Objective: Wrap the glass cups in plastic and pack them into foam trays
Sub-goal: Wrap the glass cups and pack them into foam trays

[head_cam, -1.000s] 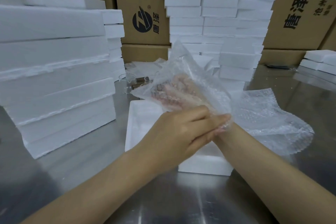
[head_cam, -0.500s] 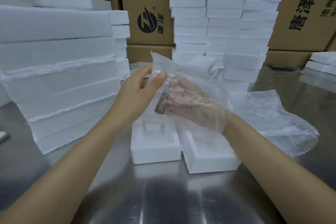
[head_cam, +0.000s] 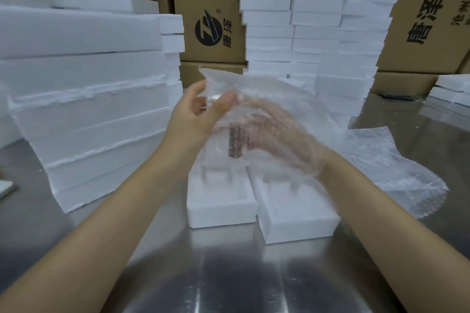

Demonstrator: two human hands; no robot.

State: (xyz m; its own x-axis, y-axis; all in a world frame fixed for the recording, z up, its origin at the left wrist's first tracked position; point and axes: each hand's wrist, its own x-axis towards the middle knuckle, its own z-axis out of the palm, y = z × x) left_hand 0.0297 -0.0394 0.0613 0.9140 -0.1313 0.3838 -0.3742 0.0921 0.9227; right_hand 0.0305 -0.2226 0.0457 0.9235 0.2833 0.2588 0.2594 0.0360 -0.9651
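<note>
My right hand (head_cam: pixel 277 132) is inside a clear bubble-wrap bag (head_cam: pixel 287 94), seen blurred through the plastic. It holds a glass cup with a dark part (head_cam: pixel 235 141); the glass itself is hard to make out. My left hand (head_cam: pixel 195 117) pinches the bag's upper left edge between thumb and fingers. Both hands hover above two open white foam trays on the steel table, the left tray (head_cam: pixel 221 213) and the right tray (head_cam: pixel 297 227), side by side. Their recesses hold nothing that I can see.
A pile of bubble-wrap bags (head_cam: pixel 396 168) lies on the table to the right. Tall stacks of foam trays stand at the left (head_cam: pixel 84 109) and behind (head_cam: pixel 312 33). Cardboard boxes (head_cam: pixel 211 2) line the back. Bare steel table (head_cam: pixel 229 274) lies near me.
My left hand left my right wrist and rose to the bag's upper left edge, where it now pinches the plastic. The bag sits further over my right hand.
</note>
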